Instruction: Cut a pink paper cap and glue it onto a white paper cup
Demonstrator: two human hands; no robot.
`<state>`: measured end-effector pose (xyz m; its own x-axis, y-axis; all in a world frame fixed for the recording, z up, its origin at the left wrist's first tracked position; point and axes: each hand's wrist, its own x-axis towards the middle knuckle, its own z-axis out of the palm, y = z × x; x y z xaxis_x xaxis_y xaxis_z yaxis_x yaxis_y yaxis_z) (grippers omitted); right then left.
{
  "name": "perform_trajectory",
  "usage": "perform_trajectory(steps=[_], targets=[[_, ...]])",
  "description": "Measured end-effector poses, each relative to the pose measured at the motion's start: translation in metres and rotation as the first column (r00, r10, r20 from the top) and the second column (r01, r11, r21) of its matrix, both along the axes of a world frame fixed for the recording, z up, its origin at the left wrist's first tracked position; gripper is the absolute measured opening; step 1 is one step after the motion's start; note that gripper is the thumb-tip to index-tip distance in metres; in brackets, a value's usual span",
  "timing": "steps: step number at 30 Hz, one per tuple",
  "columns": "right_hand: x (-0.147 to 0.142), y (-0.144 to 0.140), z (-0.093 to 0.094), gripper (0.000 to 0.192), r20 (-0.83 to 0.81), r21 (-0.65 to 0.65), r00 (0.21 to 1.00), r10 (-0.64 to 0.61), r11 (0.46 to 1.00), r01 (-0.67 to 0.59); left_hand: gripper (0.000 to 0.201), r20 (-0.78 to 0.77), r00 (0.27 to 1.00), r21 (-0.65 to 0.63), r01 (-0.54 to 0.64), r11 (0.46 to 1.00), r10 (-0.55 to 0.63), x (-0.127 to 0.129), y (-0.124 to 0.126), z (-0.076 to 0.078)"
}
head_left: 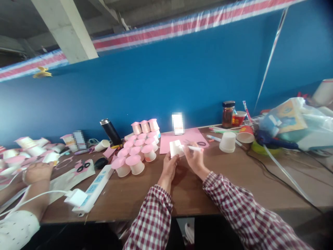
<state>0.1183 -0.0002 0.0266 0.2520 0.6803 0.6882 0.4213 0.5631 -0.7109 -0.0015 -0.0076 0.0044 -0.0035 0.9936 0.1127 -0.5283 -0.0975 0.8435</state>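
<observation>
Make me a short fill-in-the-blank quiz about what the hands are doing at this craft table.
1. The left hand holds a small white ____.
2. The right hand holds a white ____ against it.
3. The cluster of upturned cups has ____ tops.
4. The power strip lies on the person's ____ side.

Missing words: paper; pen; pink; left

Even daylight; glare bleaches the white card (178, 123) leaning against the blue wall (197, 73); beside it, edges blur and bow.
</observation>
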Motion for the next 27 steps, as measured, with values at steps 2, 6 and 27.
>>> perform_trajectory(steps=[2, 6, 27], targets=[[0.000, 0.000, 0.000, 0.015, 0.001, -0.002, 1.000, 0.000, 1.000, 0.000, 0.036, 0.001, 1.000, -0.004, -0.001, 1.000, 0.001, 0.000, 0.000, 0.000], [0.000, 0.000, 0.000, 0.015, 0.002, -0.005, 1.000, -0.005, 1.000, 0.005, 0.034, 0.004, 1.000, -0.010, 0.004, 1.000, -0.004, 0.000, 0.000, 0.001], [-0.005, -0.011, 0.002, 0.010, 0.055, 0.068, 0.995, 0.080, 0.994, -0.083, 0.033, 0.052, 0.999, 0.032, -0.005, 0.999, 0.004, 0.001, -0.002, 0.005]])
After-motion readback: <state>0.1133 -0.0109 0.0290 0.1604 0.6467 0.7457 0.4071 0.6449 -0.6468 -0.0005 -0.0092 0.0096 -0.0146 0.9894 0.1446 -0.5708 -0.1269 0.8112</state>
